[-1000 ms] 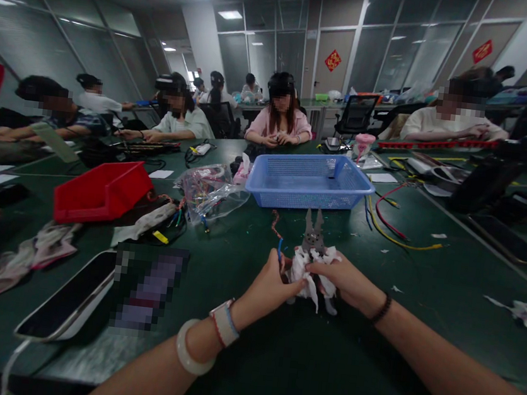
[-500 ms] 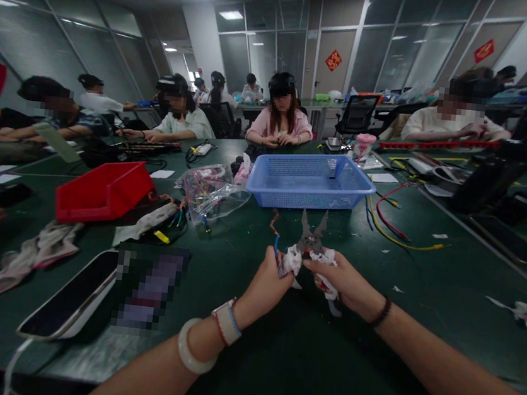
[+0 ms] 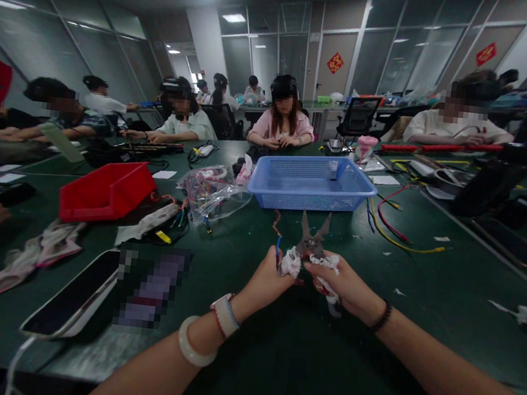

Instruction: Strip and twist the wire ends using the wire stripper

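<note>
My left hand (image 3: 267, 285) is closed around a blue wire (image 3: 278, 247) whose upper end shows bare twisted copper (image 3: 276, 223). White tissue (image 3: 291, 262) is wrapped about its fingertips. Close by on the right, my right hand (image 3: 349, 284) grips a pair of pliers-like cutters (image 3: 313, 236), their jaws spread apart and pointing away from me. More white tissue covers the fingers and handle there. The two hands nearly meet at the tool's pivot, and the lower handles are partly hidden by the right hand.
Beyond my hands stands a blue basket (image 3: 311, 200). To the left are a red bin (image 3: 106, 195), a clear bag of wires (image 3: 209, 194), a phone (image 3: 74, 293) and a stained glove (image 3: 30, 260). Loose wires (image 3: 391, 228) lie right of the basket. A person's hand rests at the far left.
The view has shifted slightly, so the surroundings sit a little lower and further right. Both hands keep their hold, and the cutters' jaws remain spread.
</note>
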Demonstrator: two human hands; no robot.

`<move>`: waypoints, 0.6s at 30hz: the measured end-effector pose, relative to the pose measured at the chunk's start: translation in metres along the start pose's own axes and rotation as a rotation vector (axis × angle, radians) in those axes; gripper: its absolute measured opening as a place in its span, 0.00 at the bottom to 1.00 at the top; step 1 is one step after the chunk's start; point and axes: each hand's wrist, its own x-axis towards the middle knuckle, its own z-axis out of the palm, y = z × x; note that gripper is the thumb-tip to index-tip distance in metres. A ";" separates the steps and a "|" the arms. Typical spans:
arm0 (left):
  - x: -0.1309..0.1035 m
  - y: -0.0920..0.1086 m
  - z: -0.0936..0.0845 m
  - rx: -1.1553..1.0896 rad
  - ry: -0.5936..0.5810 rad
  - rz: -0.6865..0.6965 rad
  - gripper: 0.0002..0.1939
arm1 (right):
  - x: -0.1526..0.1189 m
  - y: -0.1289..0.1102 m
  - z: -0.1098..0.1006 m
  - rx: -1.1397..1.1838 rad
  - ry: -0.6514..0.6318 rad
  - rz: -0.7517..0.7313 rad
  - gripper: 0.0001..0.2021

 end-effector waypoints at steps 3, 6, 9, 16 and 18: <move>0.001 -0.002 -0.001 -0.031 -0.012 -0.009 0.18 | -0.001 -0.001 0.000 0.003 -0.005 0.006 0.16; 0.001 0.000 -0.002 -0.037 -0.052 -0.038 0.18 | -0.001 -0.002 -0.001 0.004 -0.009 0.017 0.16; 0.001 0.002 -0.003 -0.054 -0.063 -0.043 0.18 | 0.001 -0.004 -0.002 0.009 0.018 0.032 0.17; 0.002 0.001 -0.005 -0.058 -0.097 0.001 0.16 | 0.003 -0.009 -0.006 0.031 0.079 0.062 0.18; 0.000 0.003 -0.006 -0.054 -0.114 0.015 0.14 | 0.003 -0.010 -0.008 0.035 0.077 0.060 0.18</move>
